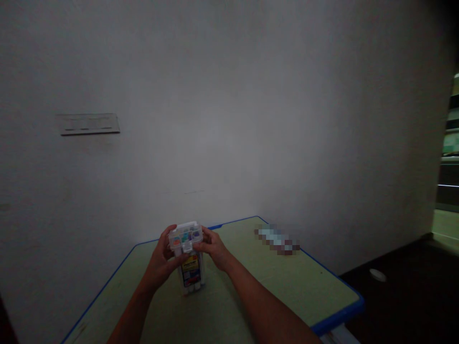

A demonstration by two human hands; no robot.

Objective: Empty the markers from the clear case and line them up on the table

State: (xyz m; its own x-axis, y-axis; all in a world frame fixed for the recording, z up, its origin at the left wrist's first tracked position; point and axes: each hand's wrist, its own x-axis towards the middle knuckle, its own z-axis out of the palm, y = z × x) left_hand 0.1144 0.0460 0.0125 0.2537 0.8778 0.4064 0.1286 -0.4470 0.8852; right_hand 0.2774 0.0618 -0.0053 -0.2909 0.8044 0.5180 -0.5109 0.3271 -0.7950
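A clear plastic case of markers [191, 272] stands upright on the pale green table, with a dark and yellow label on its front. Coloured marker tips show through its clear lid [186, 234], which has a latch at the front. My left hand [165, 255] is closed around the left side of the case near the top, thumb across the front below the lid. On the right side, my right hand [213, 246] grips the lid area, its thumb by the latch. The fingers behind the case are partly hidden.
The table [251, 286] has a blue edge and stands against a grey wall. A pixelated, blurred item [277, 239] lies near its right edge. A switch plate [89, 124] is on the wall at left. A small white object [377, 274] lies on the dark floor.
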